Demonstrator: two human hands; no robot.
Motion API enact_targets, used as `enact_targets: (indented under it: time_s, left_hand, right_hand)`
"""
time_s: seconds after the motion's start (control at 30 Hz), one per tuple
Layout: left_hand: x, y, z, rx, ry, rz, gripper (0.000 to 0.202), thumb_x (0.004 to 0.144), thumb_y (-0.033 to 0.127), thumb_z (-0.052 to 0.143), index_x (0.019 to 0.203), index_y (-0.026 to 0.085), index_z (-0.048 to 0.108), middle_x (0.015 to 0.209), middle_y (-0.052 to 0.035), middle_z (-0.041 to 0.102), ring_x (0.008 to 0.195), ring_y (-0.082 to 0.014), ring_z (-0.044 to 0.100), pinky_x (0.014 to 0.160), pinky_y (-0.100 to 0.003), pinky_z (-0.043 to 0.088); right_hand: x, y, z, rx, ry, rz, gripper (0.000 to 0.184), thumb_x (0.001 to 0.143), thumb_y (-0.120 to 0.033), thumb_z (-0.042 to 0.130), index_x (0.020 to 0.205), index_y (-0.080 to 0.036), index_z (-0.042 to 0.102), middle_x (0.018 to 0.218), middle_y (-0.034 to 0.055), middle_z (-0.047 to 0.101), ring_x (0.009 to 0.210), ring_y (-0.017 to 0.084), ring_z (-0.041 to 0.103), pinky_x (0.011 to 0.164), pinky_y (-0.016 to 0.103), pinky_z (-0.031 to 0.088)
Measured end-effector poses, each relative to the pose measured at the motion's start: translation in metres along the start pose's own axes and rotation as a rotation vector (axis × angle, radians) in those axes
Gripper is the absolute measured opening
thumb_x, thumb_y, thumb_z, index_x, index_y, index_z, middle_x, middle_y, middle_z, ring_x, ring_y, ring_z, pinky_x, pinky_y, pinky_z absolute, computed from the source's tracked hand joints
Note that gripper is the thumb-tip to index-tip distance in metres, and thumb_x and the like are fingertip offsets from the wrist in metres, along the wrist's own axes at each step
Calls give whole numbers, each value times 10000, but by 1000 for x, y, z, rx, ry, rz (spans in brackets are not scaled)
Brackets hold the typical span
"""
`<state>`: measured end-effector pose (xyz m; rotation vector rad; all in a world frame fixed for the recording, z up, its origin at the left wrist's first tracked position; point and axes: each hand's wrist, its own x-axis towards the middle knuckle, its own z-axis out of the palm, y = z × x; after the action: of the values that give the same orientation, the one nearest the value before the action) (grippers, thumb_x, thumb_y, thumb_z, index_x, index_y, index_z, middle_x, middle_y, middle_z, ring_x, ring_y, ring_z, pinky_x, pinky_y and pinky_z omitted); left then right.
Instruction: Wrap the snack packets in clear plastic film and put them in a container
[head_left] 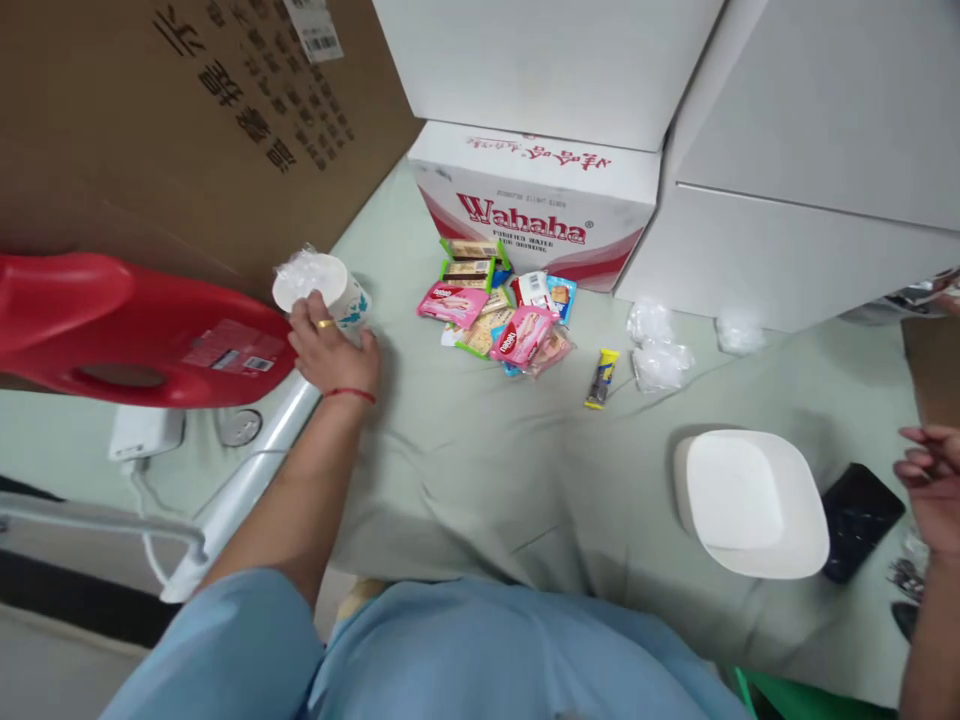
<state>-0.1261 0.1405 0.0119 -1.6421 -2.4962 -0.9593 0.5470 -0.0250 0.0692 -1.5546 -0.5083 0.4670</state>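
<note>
My left hand (334,345), with a ring and a red string bracelet, is wrapped round the near side of a white paper cup (349,300) with a blue-green print. Crumpled clear plastic (302,270) sits at the cup's mouth, by my fingertips. At the right edge of the view, my right hand (934,480) is partly cut off. Its fingers are loosely curled and apart, with nothing visible in them, beside a black phone-like object (862,520). A pile of wrapped snacks (495,310) lies between my hands, with a small yellow-and-dark snack bar (601,378) apart from it.
A red jug (150,330) and a brown carton (225,150) stand at left. A Wahaha water carton (536,215) is behind the snacks. Right of them are crumpled plastic wads (660,362) and a white square bin (750,500). A white lamp-like bar (247,480) crosses the lower left.
</note>
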Motion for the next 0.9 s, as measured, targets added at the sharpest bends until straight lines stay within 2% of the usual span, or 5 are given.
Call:
enact_targets:
  time_s: [0.2, 0.33, 0.57, 0.7, 0.9]
  left_hand:
    - [30, -9, 2, -38, -100, 72, 353, 1008, 399, 572, 1069, 60, 647, 1266, -99, 657, 1333, -394, 558, 1112, -695, 369]
    - [-29, 13, -19, -113, -156, 297, 158, 954, 325, 607, 927, 184, 672, 1017, -78, 712, 1121, -317, 663, 1064, -580, 472]
    - [-197, 72, -58, -363, -463, 1056, 233, 978, 97, 569, 1135, 229, 680, 1053, -77, 750, 969, -230, 624, 858, -376, 552]
    - [-223, 86, -58, -396, -513, 1139, 234, 992, 65, 541, 1138, 205, 658, 1019, -75, 733, 906, -212, 592, 809, -344, 562]
    - [-227, 78, -55, -427, -498, 980, 272, 1007, 66, 504, 1249, 177, 562, 1115, -117, 692, 1003, -206, 652, 878, -339, 608]
  right_hand:
    - [-94, 3, -29, -156, -6, 39, 175, 603, -446, 863, 658, -340, 735, 841, 182, 631, 560, 176, 472, 558, 481, 261]
    - [-134, 6, -16, -216, -68, 56, 186, 696, -506, 844, 732, -342, 764, 856, 152, 691, 576, 206, 539, 549, 491, 418]
    - [-195, -29, 73, -398, -838, -610, 346, 985, -330, 675, 1329, -352, 698, 1367, 113, 693, 1279, 297, 666, 1077, 511, 575]
    - [-220, -33, 137, -643, -1459, -838, 293, 1038, -168, 564, 1283, -238, 709, 1284, 125, 730, 1216, 250, 690, 1009, 398, 598]
    - [-240, -27, 191, -1166, -1558, -745, 451, 1039, -146, 523, 1488, -189, 548, 1366, 165, 691, 1057, 267, 758, 814, 344, 610]
